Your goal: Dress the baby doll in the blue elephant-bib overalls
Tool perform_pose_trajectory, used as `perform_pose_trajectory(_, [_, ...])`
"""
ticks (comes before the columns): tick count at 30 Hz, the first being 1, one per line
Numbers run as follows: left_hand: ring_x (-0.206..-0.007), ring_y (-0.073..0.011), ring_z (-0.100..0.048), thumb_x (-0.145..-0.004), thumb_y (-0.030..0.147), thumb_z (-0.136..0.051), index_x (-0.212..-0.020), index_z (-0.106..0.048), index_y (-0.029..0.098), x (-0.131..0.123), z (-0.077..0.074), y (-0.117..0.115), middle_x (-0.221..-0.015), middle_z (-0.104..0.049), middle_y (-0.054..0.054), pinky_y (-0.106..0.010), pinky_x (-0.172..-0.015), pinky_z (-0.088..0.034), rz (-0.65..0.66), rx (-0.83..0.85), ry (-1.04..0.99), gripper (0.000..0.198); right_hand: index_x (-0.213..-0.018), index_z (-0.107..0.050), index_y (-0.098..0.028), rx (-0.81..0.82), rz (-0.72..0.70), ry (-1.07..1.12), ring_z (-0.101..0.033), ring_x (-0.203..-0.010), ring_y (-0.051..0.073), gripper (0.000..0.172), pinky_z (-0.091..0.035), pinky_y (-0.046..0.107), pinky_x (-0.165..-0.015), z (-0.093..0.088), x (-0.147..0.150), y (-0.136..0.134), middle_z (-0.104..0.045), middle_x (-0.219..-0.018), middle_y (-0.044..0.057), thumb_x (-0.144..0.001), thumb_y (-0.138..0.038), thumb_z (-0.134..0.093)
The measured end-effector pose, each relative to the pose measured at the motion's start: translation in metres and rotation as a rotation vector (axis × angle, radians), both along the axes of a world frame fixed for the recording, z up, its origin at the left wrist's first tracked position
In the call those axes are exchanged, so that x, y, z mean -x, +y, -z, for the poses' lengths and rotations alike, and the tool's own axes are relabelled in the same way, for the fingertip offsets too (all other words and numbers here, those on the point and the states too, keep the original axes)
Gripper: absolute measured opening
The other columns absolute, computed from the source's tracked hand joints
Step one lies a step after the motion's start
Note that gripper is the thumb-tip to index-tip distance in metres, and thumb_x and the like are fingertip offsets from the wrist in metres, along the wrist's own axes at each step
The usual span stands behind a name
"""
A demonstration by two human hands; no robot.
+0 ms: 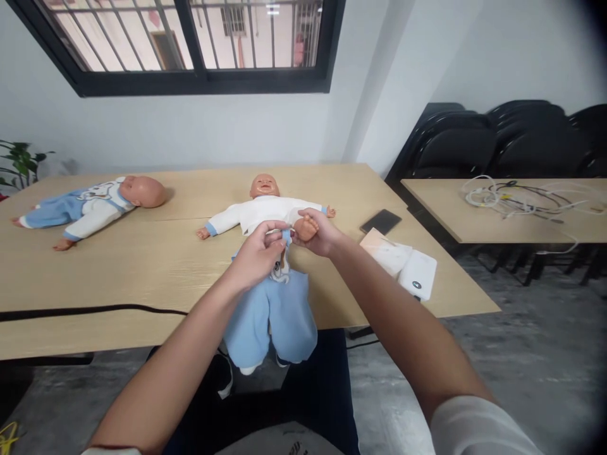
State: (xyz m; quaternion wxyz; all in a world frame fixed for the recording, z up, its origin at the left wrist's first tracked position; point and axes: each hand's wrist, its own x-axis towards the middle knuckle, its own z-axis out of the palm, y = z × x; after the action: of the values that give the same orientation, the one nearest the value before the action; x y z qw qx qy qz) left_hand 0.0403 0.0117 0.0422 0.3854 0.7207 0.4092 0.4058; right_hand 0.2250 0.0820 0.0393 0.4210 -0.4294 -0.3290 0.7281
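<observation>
A baby doll [265, 186] in a white long-sleeved top with blue cuffs lies on its back on the table, head towards the wall and arms spread. Its bare foot [308, 229] is raised, sole side up, in my right hand [322, 232], whose fingers wrap round it. My left hand [260, 253] is closed on the upper edge of light blue doll overalls [270, 309], pinching a strap beside the foot. The overalls have a white printed front, and their legs hang over the table's near edge. My left fingers hide part of the cloth.
A second dressed doll [142, 191] lies on the left of the table [180, 278]. To the right are a dark phone [380, 221], papers [385, 251] and a white device [418, 274]. A black cable [95, 310] crosses the left side. Coiled cables [488, 194] lie on another table.
</observation>
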Motion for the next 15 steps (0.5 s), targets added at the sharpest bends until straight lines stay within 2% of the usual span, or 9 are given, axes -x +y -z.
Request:
perform_pose_trajectory(3, [-0.134,-0.0252,-0.057,-0.102,0.02,-0.041,-0.131,-0.056,0.02,0.013,0.01,0.011,-0.145,-0.059,-0.014,-0.044,-0.111,-0.048,-0.016,-0.303,0.354,0.033,-0.075,-0.054,-0.021,0.034,-0.047,0.016,-0.063,-0.062,0.016,0.021,-0.041,0.024,-0.054,-0.005,-0.012,0.001,-0.061,-0.059,0.001,-0.094,-0.029,-0.057])
perform_pose_trajectory(5, [-0.133,-0.0287,-0.057,-0.104,0.027,-0.043,-0.139,-0.052,0.016,0.025,0.019,0.013,-0.148,-0.055,-0.018,-0.047,-0.111,-0.047,-0.1,-0.339,0.544,0.038,-0.074,-0.054,-0.021,0.025,-0.061,-0.032,-0.063,-0.062,0.016,0.023,-0.036,0.024,-0.051,-0.005,-0.018,0.002,-0.06,-0.058,0.001,-0.095,-0.029,-0.059])
perform_pose_trajectory(7, [-0.117,-0.0303,-0.064,-0.105,0.04,-0.045,-0.143,-0.049,0.012,0.033,0.029,0.012,-0.136,-0.063,-0.02,-0.047,-0.1,-0.051,-0.157,-0.246,0.652,0.048,-0.072,-0.053,-0.021,0.013,-0.065,-0.06,-0.061,-0.061,0.015,0.027,-0.035,0.024,-0.051,-0.003,-0.022,0.001,-0.06,-0.059,0.002,-0.096,-0.031,-0.058])
perform_pose_trajectory(9, [-0.106,-0.0321,-0.065,-0.103,0.051,-0.046,-0.134,-0.059,0.013,0.037,0.037,0.01,-0.119,-0.07,-0.018,-0.049,-0.094,-0.051,-0.153,-0.188,0.763,0.05,-0.07,-0.052,-0.021,0.004,-0.058,-0.07,-0.06,-0.061,0.015,0.03,-0.034,0.024,-0.051,-0.001,-0.022,0.0,-0.06,-0.058,0.002,-0.098,-0.031,-0.056])
perform_pose_trajectory(12, [-0.108,-0.0374,-0.058,-0.096,0.06,-0.057,-0.106,-0.073,0.019,0.034,0.045,0.009,-0.104,-0.07,-0.015,-0.055,-0.096,-0.044,-0.124,-0.275,0.915,0.045,-0.07,-0.052,-0.021,0.004,-0.028,-0.05,-0.06,-0.061,0.015,0.029,-0.034,0.025,-0.051,0.0,-0.018,-0.001,-0.058,-0.057,0.001,-0.098,-0.029,-0.053])
perform_pose_trajectory(15, [-0.118,-0.0375,-0.052,-0.089,0.055,-0.072,-0.096,-0.072,0.02,0.023,0.049,0.011,-0.113,-0.068,-0.015,-0.055,-0.102,-0.039,-0.067,-0.418,0.971,0.036,-0.073,-0.052,-0.022,0.011,0.014,-0.015,-0.059,-0.059,0.016,0.024,-0.036,0.026,-0.051,0.001,-0.011,0.001,-0.058,-0.059,0.0,-0.096,-0.029,-0.05])
